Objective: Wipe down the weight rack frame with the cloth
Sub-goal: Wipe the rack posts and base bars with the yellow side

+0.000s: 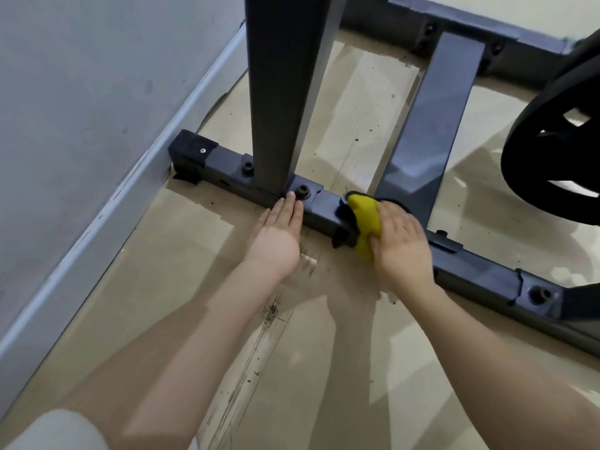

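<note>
The dark grey weight rack frame (324,211) lies low across the floor as a base bar, with an upright post (279,92) rising from it. A yellow and black cloth (365,219) is draped over the base bar just right of the post. My right hand (402,245) presses the cloth onto the bar, fingers spread flat over it. My left hand (279,235) rests flat against the near side of the bar, fingertips beside a bolt (303,190) at the post's foot.
A grey wall and skirting (107,203) run along the left. A black weight plate (552,141) hangs at the right edge. A second frame bar (428,125) slants back to a rear crossbar (470,30). The tan floor (292,352) is scuffed and speckled with dirt.
</note>
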`<state>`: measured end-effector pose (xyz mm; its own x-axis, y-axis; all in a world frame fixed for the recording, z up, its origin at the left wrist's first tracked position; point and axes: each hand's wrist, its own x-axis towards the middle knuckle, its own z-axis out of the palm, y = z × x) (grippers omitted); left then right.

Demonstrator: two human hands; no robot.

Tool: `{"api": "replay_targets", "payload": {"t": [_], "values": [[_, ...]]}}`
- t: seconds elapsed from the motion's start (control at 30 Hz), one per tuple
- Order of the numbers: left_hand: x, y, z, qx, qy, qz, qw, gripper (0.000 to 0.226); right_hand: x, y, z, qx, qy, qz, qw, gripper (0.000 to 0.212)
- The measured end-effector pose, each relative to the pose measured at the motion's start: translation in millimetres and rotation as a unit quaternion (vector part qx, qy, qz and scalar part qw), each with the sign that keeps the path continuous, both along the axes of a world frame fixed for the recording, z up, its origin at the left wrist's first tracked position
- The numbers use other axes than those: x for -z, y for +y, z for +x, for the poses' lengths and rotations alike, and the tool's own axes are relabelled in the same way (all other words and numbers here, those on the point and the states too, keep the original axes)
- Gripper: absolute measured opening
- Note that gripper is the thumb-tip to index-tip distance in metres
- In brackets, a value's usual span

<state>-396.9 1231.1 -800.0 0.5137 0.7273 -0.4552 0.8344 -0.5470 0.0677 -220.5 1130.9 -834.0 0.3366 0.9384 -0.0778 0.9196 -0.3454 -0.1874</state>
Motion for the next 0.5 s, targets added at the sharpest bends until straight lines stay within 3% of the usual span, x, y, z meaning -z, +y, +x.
{"api": "replay_targets", "payload": {"t": [0.17,0.37,0.5], "values": [[-2.7,-4.5,2.3,-0.015,-0.007,-0.015,1.000,0.082,3.7,-14.6,-5.9,0.165,-0.012,0.041,0.985,0.063],[-6.2,-13.7,6.9,0.024,-0.075,0.014,0.997,0.075,7.9,24.4,-25.2,-0.013,-0.015,0.011,1.000,0.062],[-1.7,-20.3,10.6,0.086,-0.094,-0.008,0.992,0.071,19.5,-47.7,9.8,0.055,-0.108,0.053,0.991,0.058]]}}
